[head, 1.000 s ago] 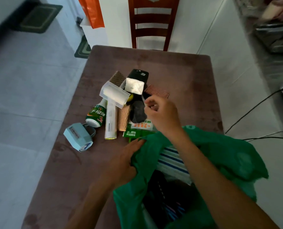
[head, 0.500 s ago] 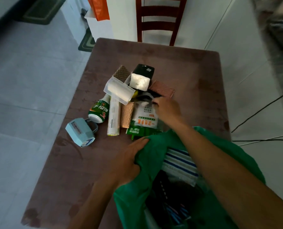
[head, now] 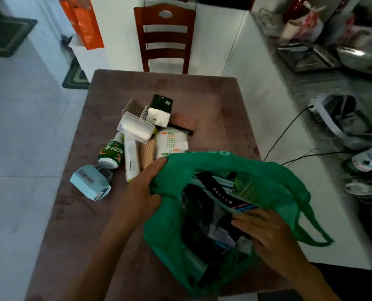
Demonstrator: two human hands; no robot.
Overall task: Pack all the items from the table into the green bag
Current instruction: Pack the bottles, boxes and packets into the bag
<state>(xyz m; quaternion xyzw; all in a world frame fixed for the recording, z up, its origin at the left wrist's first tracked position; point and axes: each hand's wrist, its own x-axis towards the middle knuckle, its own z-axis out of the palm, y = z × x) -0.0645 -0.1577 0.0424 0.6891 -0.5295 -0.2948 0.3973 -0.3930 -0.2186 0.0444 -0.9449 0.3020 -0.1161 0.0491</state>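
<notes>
From the head view we see a brown desk (head: 211,101) before a wooden chair (head: 165,38); our left hand (head: 143,190) grips the green bag (head: 274,183) rim at the near edge; our right hand (head: 267,233) reaches inside (grip unclear); a green bottle (head: 111,153) and packets lie just beyond.

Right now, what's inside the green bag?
In the green bag a striped packet and dark wrapped items show, with the right hand reaching among them. Whatever lies deeper is covered.
</notes>
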